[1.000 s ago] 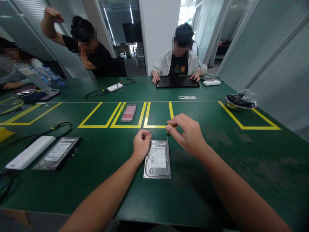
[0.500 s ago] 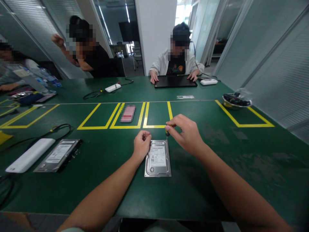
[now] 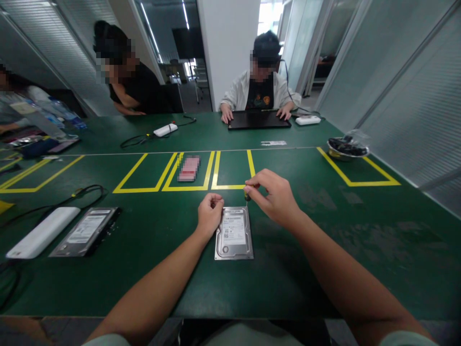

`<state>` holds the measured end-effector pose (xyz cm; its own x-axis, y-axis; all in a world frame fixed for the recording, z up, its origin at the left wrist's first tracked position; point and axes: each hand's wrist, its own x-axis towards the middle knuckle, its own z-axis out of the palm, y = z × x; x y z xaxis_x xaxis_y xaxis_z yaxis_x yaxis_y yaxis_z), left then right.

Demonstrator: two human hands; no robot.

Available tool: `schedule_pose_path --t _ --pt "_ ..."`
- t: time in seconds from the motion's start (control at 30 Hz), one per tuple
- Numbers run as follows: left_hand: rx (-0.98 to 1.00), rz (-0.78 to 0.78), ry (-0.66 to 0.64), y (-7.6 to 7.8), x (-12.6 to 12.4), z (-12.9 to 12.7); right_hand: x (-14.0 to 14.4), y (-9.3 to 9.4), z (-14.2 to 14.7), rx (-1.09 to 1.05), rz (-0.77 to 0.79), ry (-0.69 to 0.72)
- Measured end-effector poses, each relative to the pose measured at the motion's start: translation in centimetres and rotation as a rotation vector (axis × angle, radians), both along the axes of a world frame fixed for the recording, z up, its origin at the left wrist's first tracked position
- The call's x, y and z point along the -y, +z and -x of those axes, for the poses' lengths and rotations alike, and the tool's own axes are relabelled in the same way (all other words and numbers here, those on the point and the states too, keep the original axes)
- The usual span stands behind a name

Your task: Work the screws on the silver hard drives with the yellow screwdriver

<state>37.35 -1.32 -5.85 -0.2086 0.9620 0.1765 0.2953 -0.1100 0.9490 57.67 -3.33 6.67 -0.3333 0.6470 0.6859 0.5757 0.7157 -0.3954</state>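
A silver hard drive (image 3: 234, 235) with a white label lies flat on the green table, label side up. My right hand (image 3: 275, 197) pinches a small screwdriver (image 3: 247, 196) by its dark and yellowish handle. Its thin shaft points down at the drive's upper right corner. Against the drive's upper left edge rests my left hand (image 3: 211, 214), fingers curled and closed; whatever is between the fingertips, if anything, is hidden.
To the left lie a second hard drive (image 3: 86, 233), a white power bank (image 3: 43, 232) and a black cable (image 3: 46, 206). A bowl of dark items (image 3: 347, 148) stands at the right. Across the table, a person holds a black panel (image 3: 259, 120). Yellow tape (image 3: 190, 189) marks the table.
The view has shifted slightly. Both hands stay at the hard drive, the screwdriver still at its upper right corner. A person at the back left has lowered a raised arm.
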Motion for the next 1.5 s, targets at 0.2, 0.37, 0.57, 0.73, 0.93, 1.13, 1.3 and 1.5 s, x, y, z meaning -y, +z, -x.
schedule_pose_path --t 0.2,0.37,0.57,0.73,0.93,1.13,1.3,1.5 --pt "0.007 0.001 -0.004 -0.03 0.03 -0.04 0.04 0.13 0.09 0.000 0.012 0.004" --pt "-0.002 0.000 -0.007 0.03 0.07 -0.03 -0.15 0.02 -0.09 0.010 0.002 0.001" --pt "0.001 -0.003 -0.008 0.02 0.12 -0.03 -0.18 -0.03 -0.29 0.013 0.008 0.000" --pt "0.006 -0.004 -0.011 -0.04 0.07 -0.01 -0.09 0.06 -0.23 0.014 0.021 -0.003" --pt "-0.013 -0.018 -0.007 -0.41 -0.06 0.10 -0.23 0.06 -0.28 0.006 0.009 0.004" --pt "-0.013 -0.020 -0.003 -0.43 -0.09 0.13 -0.41 -0.15 -0.37 -0.024 -0.002 -0.023" --pt "-0.026 -0.015 -0.007 -0.38 -0.07 0.13 -0.40 -0.11 -0.52 -0.017 0.002 -0.027" --pt "-0.025 -0.014 -0.007 -0.19 -0.03 0.04 -0.40 0.11 -0.56 -0.013 -0.005 -0.043"
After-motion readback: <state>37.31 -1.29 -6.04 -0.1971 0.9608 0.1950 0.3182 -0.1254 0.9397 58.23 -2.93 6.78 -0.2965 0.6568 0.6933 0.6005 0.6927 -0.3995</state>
